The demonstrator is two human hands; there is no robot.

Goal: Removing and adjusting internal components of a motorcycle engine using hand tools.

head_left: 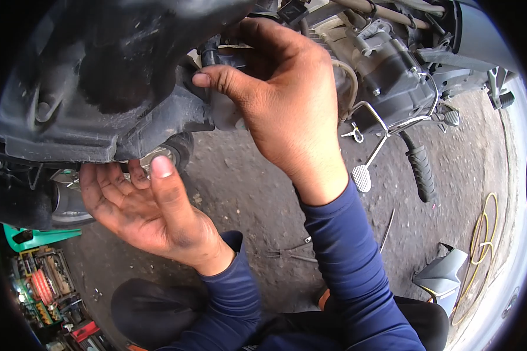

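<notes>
A large black plastic body part of a motorbike fills the upper left. My left hand is palm up at its lower edge, fingertips touching or tucked just under the lip, thumb raised and apart. My right hand is higher, beside that part, fingers bent round into a dark gap by a black fitting, thumb lying near it; what the fingertips hold is hidden. Right of this hand are the engine casing, a bent hose and a metal pedal.
A rubber footpeg hangs from the bike. On the rough ground lie a grey body panel, a coiled yellow hose and thin tools. A tool box and a green plastic piece are at lower left.
</notes>
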